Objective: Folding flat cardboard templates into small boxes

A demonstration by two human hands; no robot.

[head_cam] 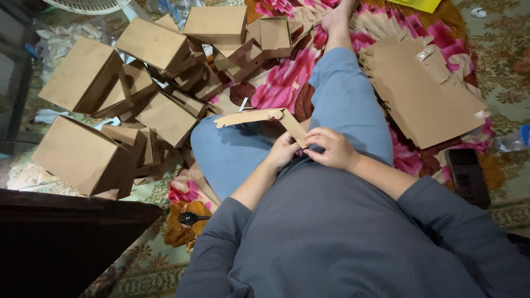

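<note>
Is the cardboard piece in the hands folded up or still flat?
Partly folded: the cardboard blank bends at a crease near both hands, left hand and right hand, not yet a box.

The room was lit softly and evenly from overhead — no harsh glare anywhere. Shadows pooled under the stacked brown boxes [138,94] and below the hands on the blue trousers [342,105]. The dark furniture [61,237] at lower left was nearly black — detail lost. Edges bowed slightly; focus stayed fairly sharp.

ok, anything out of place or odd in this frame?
Yes: a black plastic spoon lies loose on the floral blanket by the person's knee, away from the cardboard work. The folded brown cardboard boxes are heaped crookedly, some tipped over, not stacked.
</note>
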